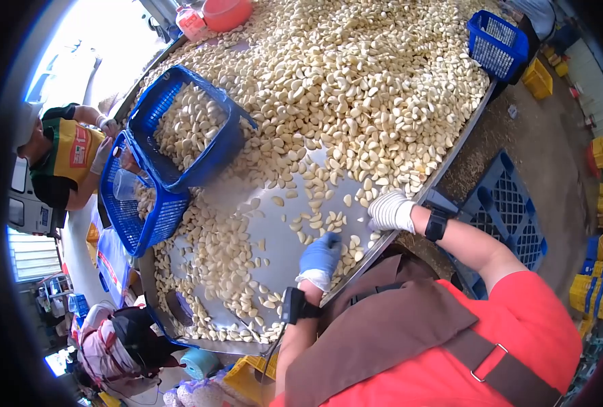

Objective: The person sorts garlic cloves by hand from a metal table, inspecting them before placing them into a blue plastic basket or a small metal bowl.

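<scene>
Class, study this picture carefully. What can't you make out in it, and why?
All in the head view:
Left hand: anything inside its curled fingers is hidden by the back of the hand.
Right hand: its palm is hidden by its back.
Clove pile: the far end is cut off by the top edge.
Blue basket: its floor is hidden by heaped cloves.
Vest: its fine lettering is too small to read.
</scene>
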`<state>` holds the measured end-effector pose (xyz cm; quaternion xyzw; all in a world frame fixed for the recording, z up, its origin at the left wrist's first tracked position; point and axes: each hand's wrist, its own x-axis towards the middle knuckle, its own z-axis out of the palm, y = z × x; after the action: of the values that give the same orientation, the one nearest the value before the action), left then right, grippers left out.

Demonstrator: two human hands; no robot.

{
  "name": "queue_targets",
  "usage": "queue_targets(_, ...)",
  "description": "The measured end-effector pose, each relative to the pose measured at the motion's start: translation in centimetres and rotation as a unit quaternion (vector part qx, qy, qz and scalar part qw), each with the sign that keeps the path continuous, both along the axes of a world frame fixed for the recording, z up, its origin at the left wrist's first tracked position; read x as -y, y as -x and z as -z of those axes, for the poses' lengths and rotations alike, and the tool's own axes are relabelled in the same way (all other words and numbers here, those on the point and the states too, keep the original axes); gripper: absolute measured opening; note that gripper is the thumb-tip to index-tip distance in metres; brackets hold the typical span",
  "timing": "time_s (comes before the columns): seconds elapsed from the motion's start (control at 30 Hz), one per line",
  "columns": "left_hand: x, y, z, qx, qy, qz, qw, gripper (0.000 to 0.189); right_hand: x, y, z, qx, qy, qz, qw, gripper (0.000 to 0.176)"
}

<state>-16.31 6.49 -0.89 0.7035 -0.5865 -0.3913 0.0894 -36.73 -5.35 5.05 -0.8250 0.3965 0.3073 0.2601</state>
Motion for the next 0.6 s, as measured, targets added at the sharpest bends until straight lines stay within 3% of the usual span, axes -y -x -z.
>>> queue_targets(0.03,-0.3,-0.6,0.2,0.044,-0.024,-0.007,0.999,0.024,0.1,0.0,0.2,-0.003,-0.010,0.001,1.000,0.037)
queue_targets(0.1,-0.7,-3.9,0.1,0.007,-0.077,-0.070,0.995,0.025,0.1,0.3,1.2,-0.004,-0.023,0.000,1.000,0.039)
queue_targets(0.13,-0.2,-5.0,-1.6,0.017,-0.108,-0.103,0.989,0.026,0.3,0.8,1.7,0.056,-0.052,0.021,0.997,0.039)
queue_targets(0.2,0.1,-6.2,-3.3,-0.103,-0.146,-0.202,0.963,0.028,0.8,0.7,1.6,0.118,-0.079,0.041,0.989,0.038)
queue_targets(0.23,-0.1,-7.4,-1.9,-0.261,-0.149,-0.205,0.932,0.035,0.7,0.1,1.0,0.219,-0.138,0.147,0.955,0.036)
queue_targets(0.27,-0.1,-7.0,-1.0,-0.260,-0.149,-0.205,0.932,0.035,0.4,-0.6,0.4,0.315,-0.193,0.249,0.895,0.034)
queue_targets(0.3,0.0,-6.1,-0.2,-0.461,-0.147,-0.239,0.842,0.041,0.0,-1.8,0.0,0.369,-0.150,0.234,0.887,0.032)
queue_targets(0.33,0.3,-5.0,0.1,-0.640,-0.137,-0.259,0.710,0.047,-0.4,-3.3,-0.6,0.422,-0.103,0.217,0.874,0.029)
queue_targets(0.4,1.5,-1.5,-0.9,-0.706,-0.155,-0.341,0.601,0.053,-1.0,-6.0,-2.1,0.424,0.035,0.069,0.902,0.027)
queue_targets(0.43,2.3,-0.8,0.0,-0.766,-0.194,-0.327,0.518,0.052,-1.6,-6.9,-2.6,0.463,0.069,0.015,0.884,0.027)
queue_targets(0.47,2.9,0.2,0.8,-0.674,0.018,-0.200,0.711,0.046,-2.4,-7.2,-3.0,0.505,0.096,0.019,0.858,0.028)
queue_targets(0.53,3.0,-1.2,1.4,-0.743,-0.135,-0.401,0.518,0.035,0.1,-6.8,-3.5,0.496,0.089,0.025,0.864,0.031)
queue_targets(0.57,3.2,-1.9,1.3,-0.744,-0.134,-0.401,0.518,0.035,2.1,-6.1,-4.6,0.392,0.135,0.102,0.904,0.032)
queue_targets(0.6,3.4,-2.6,1.1,-0.815,-0.158,-0.340,0.443,0.031,4.3,-5.1,-1.1,0.398,0.228,0.144,0.877,0.028)
